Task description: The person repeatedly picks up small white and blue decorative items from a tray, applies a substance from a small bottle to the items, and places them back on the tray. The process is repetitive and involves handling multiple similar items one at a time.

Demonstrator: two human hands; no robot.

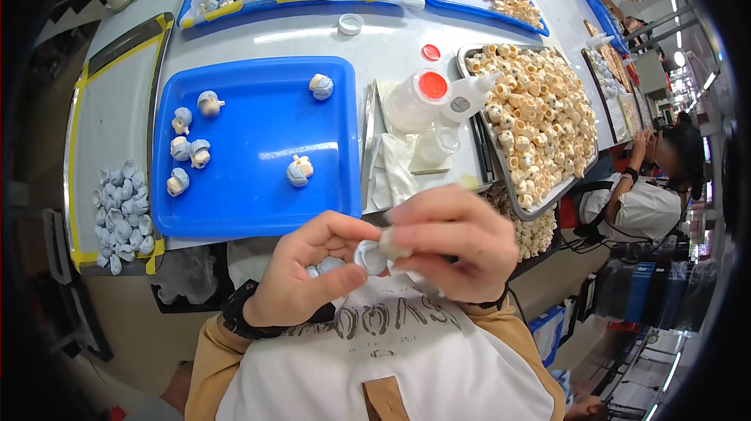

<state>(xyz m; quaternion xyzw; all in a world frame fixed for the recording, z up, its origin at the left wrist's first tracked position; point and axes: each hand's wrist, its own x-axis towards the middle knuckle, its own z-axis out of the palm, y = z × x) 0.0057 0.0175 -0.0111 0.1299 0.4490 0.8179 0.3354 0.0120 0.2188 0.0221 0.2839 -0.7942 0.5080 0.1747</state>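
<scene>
Just beyond my apron, my left hand [309,268] pinches a grey-blue, cup-shaped doll hair shell [371,258] between thumb and index finger. More grey-blue shells [325,265] rest in its curled fingers. My right hand [458,241], smeared by motion, closes on a small pale piece [393,244] against the shell's rim; it looks like a beige doll head, partly hidden by the fingers. Ahead, a blue tray [254,214] carries several doll heads [299,171] with grey-blue hair. On the left, loose hair shells [123,218] are heaped on a yellow-taped board [109,120].
A metal tray [467,57] heaped with beige doll heads [536,108] stands right. Between the trays are a red-topped bottle [418,100], a white squeeze bottle [469,98], a small jar [438,145] and a white cloth [393,171]. Taped trays [301,0] stand behind. A co-worker [641,194] sits right.
</scene>
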